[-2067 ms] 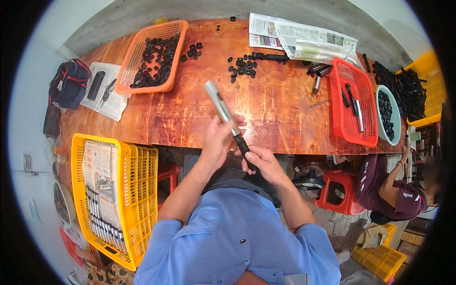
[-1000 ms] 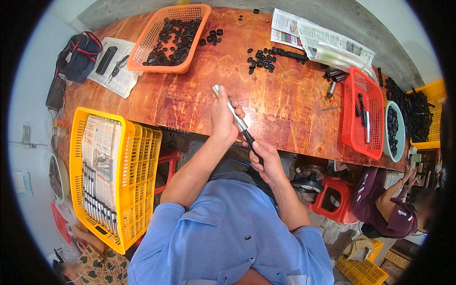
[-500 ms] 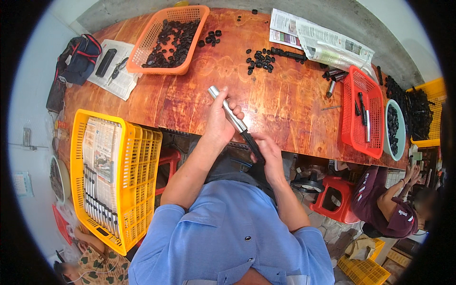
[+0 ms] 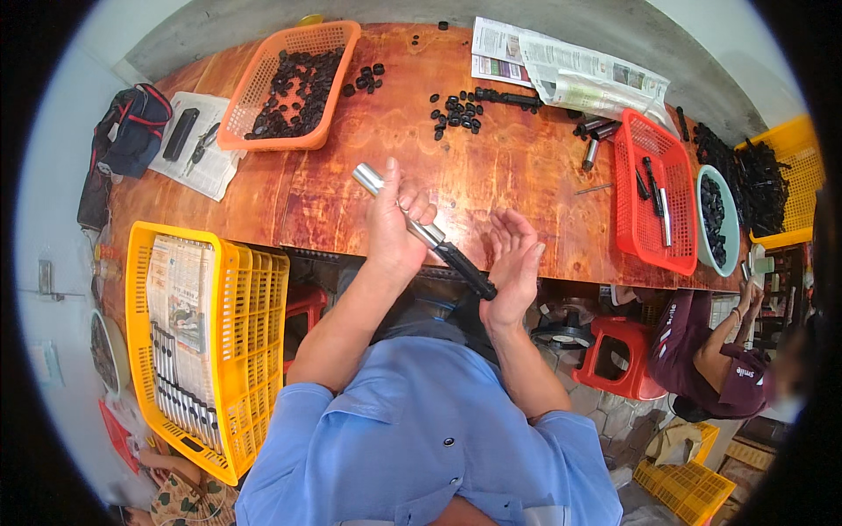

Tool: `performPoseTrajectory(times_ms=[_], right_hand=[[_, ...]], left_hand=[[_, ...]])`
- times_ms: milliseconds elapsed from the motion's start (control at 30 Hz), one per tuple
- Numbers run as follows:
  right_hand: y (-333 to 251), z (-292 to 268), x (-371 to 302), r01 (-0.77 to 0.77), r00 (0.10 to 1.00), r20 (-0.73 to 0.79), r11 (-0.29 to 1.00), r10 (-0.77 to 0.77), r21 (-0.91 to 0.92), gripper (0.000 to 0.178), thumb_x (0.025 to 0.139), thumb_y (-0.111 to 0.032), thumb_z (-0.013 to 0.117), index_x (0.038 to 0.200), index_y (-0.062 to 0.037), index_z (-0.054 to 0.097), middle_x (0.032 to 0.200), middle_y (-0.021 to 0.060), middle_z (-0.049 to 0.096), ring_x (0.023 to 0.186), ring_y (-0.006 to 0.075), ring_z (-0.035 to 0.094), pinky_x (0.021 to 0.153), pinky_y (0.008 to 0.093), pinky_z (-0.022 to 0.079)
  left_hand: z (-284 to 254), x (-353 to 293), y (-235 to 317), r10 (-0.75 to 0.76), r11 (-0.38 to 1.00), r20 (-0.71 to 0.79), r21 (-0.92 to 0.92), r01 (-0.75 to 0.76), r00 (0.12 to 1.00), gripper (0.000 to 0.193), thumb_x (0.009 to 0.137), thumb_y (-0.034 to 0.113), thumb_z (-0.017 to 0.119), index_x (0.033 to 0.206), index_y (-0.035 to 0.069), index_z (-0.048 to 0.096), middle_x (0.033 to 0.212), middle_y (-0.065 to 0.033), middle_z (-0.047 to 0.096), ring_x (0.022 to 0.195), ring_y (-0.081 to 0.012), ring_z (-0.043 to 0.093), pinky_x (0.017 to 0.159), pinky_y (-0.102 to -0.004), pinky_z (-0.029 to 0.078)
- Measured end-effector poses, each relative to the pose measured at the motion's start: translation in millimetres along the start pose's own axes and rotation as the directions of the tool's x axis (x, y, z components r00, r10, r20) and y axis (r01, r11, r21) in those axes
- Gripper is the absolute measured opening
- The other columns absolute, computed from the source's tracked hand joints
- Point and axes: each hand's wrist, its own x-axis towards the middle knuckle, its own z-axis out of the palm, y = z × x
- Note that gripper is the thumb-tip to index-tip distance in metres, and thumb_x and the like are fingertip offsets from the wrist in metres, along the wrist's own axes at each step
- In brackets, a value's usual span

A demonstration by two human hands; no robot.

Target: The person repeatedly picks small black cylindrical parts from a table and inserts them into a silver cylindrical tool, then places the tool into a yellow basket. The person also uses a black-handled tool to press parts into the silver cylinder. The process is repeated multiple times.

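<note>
My left hand (image 4: pixel 395 230) is closed round a shiny silver metal tube (image 4: pixel 368 179), its thumb lying along the upper side. A black ribbed rod (image 4: pixel 462 267) extends from the tube's lower end, slanting down to the right. The rod's tip meets the heel of my right hand (image 4: pixel 515 270), or lies right beside it; which, I cannot tell. That hand is open, palm turned toward the rod, fingers stretched up and slightly apart. Both hands are over the near edge of the wooden table (image 4: pixel 351 202).
An orange basket (image 4: pixel 230 131) of small black caps stands far left. Loose black rings (image 4: pixel 458 112) lie mid-table. To the right are a red basket (image 4: pixel 624 188) with rods and a pale bowl (image 4: pixel 704 180). A yellow crate (image 4: pixel 230 333) holds finished-looking tubes at left. A co-worker (image 4: pixel 715 359) sits right.
My right hand has let go of the black rod's lower part and spread its fingers, palm up by the rod's end. My left hand still grips the tube.
</note>
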Motion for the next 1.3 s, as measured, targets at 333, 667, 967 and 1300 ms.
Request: performPoseTrajectory(times_ms=[333, 667, 967, 1300], right_hand=[[2, 10, -9, 0.116, 0.993, -0.01, 0.992, -0.117, -0.058, 0.07, 0.102, -0.06, 0.029, 0.138, -0.001, 0.042, 0.142, 0.0156, 0.043, 0.137, 0.0272, 0.037, 0.116, 0.0426, 0.023], [15, 15, -5, 0.098, 0.995, 0.006, 0.995, -0.097, -0.02, 0.07, 0.101, -0.061, 0.033, 0.137, -0.0012, 0.042, 0.138, 0.0143, 0.045, 0.135, 0.0269, 0.038, 0.116, 0.0423, 0.023], [24, 5, 0, -0.158, 0.98, -0.09, 0.971, 0.176, 0.181, 0.06, 0.105, -0.053, 0.034, 0.132, -0.0004, 0.045, 0.135, 0.016, 0.047, 0.131, 0.0271, 0.042, 0.115, 0.0418, 0.026], [29, 6, 7, -0.344, 0.907, -0.105, 0.863, 0.407, 0.371, 0.06, 0.103, -0.055, 0.037, 0.119, 0.0006, 0.05, 0.112, 0.0152, 0.058, 0.103, 0.0232, 0.057, 0.095, 0.0364, 0.046]], left_hand=[[4, -16, -16, 0.041, 0.988, 0.04, 0.149, -0.047, 0.998, 0.028, 0.1, 0.032, 0.061, 0.083, 0.017, 0.044, 0.06, 0.0065, 0.033, 0.048, -0.0061, 0.033, 0.045, -0.0232, 0.03], [-12, -24, -35, -0.106, 0.99, -0.023, 0.091, 0.107, 0.994, 0.025, 0.101, 0.028, 0.061, 0.088, 0.017, 0.042, 0.061, 0.0059, 0.034, 0.047, -0.0073, 0.034, 0.044, -0.0254, 0.031], [-4, -29, -38, -0.063, 0.989, 0.041, 0.138, 0.057, 0.997, 0.022, 0.103, 0.029, 0.054, 0.108, 0.008, 0.05, 0.068, 0.0017, 0.043, 0.058, -0.0094, 0.043, 0.053, -0.0283, 0.038], [-13, -21, -51, 0.017, 0.946, 0.068, 0.321, -0.038, 0.998, 0.013, 0.103, 0.019, 0.053, 0.103, 0.01, 0.045, 0.079, -0.0004, 0.049, 0.066, -0.0099, 0.051, 0.057, -0.0258, 0.045]])
